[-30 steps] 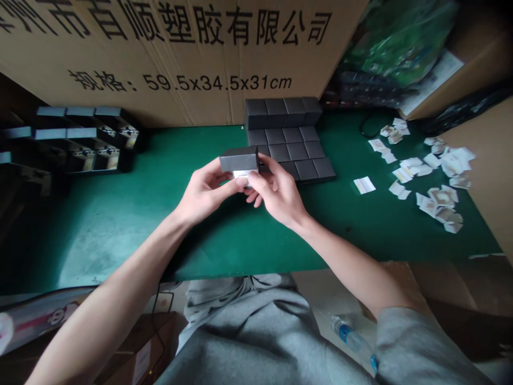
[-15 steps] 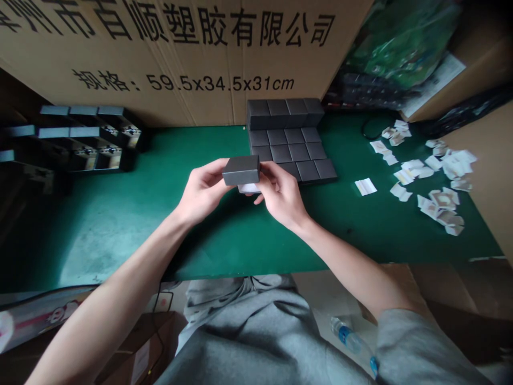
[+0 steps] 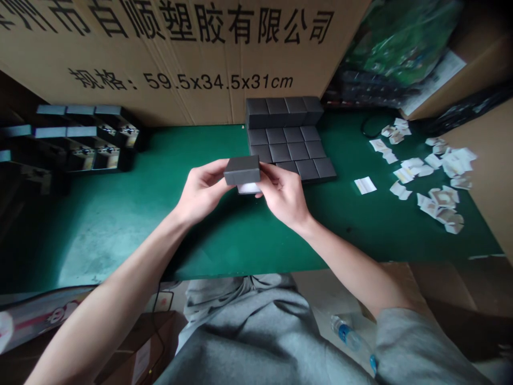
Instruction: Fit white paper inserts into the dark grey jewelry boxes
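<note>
Dark box (image 3: 242, 171) is gripped by the curled fingers (image 3: 214, 167) of left hand (image 3: 202, 191) and right hand (image 3: 286, 197), white inside (image 3: 249, 188) showing between them.

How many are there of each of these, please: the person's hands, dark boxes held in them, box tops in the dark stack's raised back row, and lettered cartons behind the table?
Hands: 2 (left hand, right hand)
Held dark box: 1
Back-row box tops: 4
Lettered carton: 1
Total: 8
</note>
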`<act>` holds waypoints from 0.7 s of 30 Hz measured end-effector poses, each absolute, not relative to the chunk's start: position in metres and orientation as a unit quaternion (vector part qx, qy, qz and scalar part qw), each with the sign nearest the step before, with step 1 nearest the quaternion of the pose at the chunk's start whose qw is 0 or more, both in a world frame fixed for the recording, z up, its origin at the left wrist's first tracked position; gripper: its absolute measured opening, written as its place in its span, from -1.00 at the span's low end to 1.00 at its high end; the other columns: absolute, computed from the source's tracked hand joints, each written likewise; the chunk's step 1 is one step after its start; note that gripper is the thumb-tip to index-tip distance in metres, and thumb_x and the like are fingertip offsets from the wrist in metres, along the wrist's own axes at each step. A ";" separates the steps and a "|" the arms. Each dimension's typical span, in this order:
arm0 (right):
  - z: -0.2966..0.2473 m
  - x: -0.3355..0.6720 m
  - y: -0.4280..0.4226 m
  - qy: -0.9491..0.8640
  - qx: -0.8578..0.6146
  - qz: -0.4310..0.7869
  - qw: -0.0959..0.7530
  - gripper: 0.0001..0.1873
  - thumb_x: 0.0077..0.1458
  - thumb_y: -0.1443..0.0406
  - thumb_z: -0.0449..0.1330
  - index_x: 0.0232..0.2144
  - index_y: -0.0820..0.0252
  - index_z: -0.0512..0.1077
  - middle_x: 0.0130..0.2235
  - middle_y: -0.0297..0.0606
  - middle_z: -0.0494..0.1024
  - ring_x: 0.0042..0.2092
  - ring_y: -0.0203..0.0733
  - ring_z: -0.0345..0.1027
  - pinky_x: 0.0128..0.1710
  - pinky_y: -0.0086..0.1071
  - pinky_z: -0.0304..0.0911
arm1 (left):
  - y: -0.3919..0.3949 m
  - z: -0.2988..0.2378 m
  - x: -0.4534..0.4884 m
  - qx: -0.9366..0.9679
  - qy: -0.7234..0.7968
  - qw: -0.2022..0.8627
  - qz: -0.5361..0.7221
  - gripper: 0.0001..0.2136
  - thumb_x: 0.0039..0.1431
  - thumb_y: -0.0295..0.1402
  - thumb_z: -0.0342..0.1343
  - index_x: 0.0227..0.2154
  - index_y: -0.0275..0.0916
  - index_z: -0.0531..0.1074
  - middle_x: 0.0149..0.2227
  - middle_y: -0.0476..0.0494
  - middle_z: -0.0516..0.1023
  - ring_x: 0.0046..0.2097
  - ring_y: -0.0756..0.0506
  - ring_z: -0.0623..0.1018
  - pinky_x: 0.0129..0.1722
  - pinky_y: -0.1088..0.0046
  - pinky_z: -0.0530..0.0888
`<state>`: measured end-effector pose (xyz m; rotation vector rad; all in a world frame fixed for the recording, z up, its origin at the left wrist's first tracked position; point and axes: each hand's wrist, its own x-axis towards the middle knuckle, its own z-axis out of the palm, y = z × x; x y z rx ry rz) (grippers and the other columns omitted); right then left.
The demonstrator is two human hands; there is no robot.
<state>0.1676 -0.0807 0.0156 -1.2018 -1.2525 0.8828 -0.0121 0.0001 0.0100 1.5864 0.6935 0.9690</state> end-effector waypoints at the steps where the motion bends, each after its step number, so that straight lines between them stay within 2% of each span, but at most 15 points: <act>1: 0.016 0.167 -0.081 -0.533 -0.513 0.369 0.563 -0.51 0.27 -0.12 0.20 -0.16 0.17 0.60 -0.27 -0.27 0.67 -0.19 -0.14 0.60 -0.31 -0.36 0.54 | 0.000 0.009 -0.012 0.666 0.293 0.550 0.410 -0.64 0.04 -0.07 0.47 -0.24 -0.23 0.69 -0.20 -0.16 0.72 -0.07 -0.21 0.68 0.00 0.31 0.61; 6: 0.010 0.166 -0.079 -0.522 -0.519 0.358 0.575 -0.47 0.28 -0.06 0.23 0.12 0.13 0.50 -0.29 -0.30 0.65 -0.28 -0.16 0.56 -0.33 -0.32 0.55 | -0.002 0.006 -0.010 0.631 0.298 0.588 0.409 -0.62 0.17 -0.06 0.38 -0.11 -0.24 0.69 -0.16 -0.22 0.72 -0.09 -0.22 0.69 -0.04 0.28 0.63; 11: 0.005 0.165 -0.075 -0.505 -0.493 0.399 0.585 -0.54 0.21 -0.06 0.30 -0.02 0.10 0.50 -0.28 -0.32 0.63 -0.23 -0.16 0.57 -0.40 -0.36 0.55 | 0.000 0.004 -0.012 0.645 0.278 0.576 0.418 -0.72 0.12 -0.13 0.44 -0.22 -0.22 0.70 -0.20 -0.17 0.71 -0.13 -0.17 0.68 -0.08 0.35 0.62; 15: 0.006 0.164 -0.076 -0.501 -0.495 0.407 0.582 -0.53 0.18 -0.08 0.31 -0.04 0.08 0.47 -0.25 -0.32 0.63 -0.25 -0.18 0.56 -0.47 -0.40 0.52 | 0.000 0.000 -0.013 0.625 0.289 0.596 0.413 -0.69 0.17 -0.11 0.40 -0.13 -0.18 0.69 -0.18 -0.16 0.72 -0.18 -0.14 0.68 -0.19 0.40 0.61; 18: 0.007 0.164 -0.078 -0.509 -0.496 0.400 0.578 -0.51 0.19 -0.10 0.30 -0.05 0.10 0.47 -0.29 -0.32 0.61 -0.28 -0.18 0.55 -0.46 -0.39 0.52 | -0.002 0.001 -0.012 0.635 0.291 0.596 0.397 -0.66 0.22 -0.08 0.35 -0.08 -0.20 0.68 -0.14 -0.19 0.72 -0.14 -0.15 0.69 -0.16 0.39 0.63; 21: 0.009 0.165 -0.080 -0.521 -0.502 0.391 0.568 -0.52 0.22 -0.12 0.28 -0.08 0.12 0.48 -0.36 -0.34 0.58 -0.31 -0.18 0.55 -0.47 -0.39 0.52 | -0.004 0.007 -0.011 0.671 0.301 0.551 0.394 -0.64 0.27 -0.05 0.29 -0.08 -0.24 0.69 -0.13 -0.21 0.73 -0.14 -0.16 0.69 -0.14 0.40 0.63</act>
